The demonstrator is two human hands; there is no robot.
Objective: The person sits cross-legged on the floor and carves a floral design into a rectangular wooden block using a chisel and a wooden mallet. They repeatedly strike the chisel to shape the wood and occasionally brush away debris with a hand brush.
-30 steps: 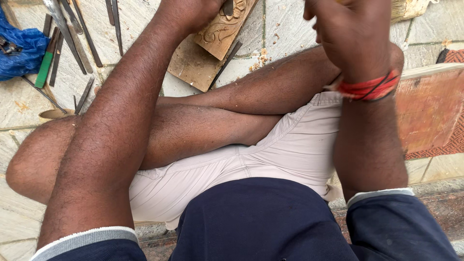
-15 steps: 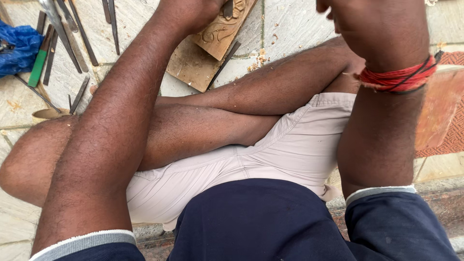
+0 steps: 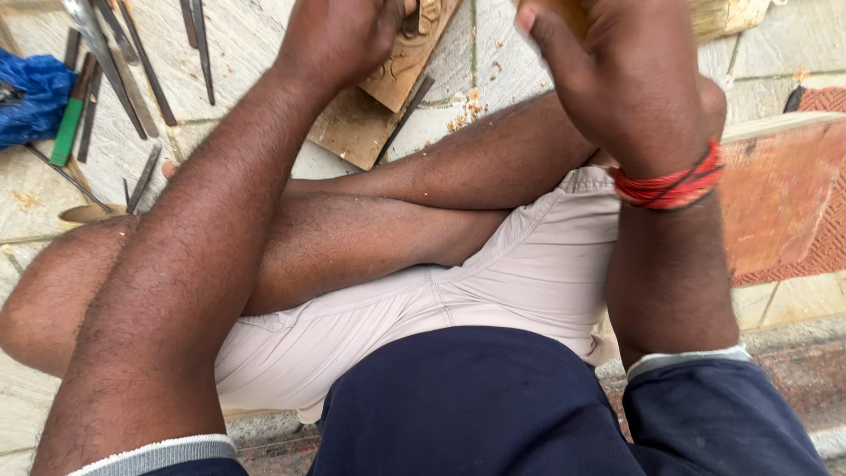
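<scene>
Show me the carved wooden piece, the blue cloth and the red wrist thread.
carved wooden piece [image 3: 407, 62], head view, on its carved top face.
blue cloth [image 3: 31, 101], head view, middle of the bundle.
red wrist thread [image 3: 667, 187], head view, on the strands across the wrist.

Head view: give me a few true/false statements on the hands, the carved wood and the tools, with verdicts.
1. The left hand rests on the carved wooden piece. True.
2. The right hand wears a blue wristband. False: the red thread band is red.
3. Metal chisels lie on the stone floor at upper left. True.
4. The cloth by the tools is yellow. False: blue.
5. The person sits with bare legs crossed. True.
</scene>
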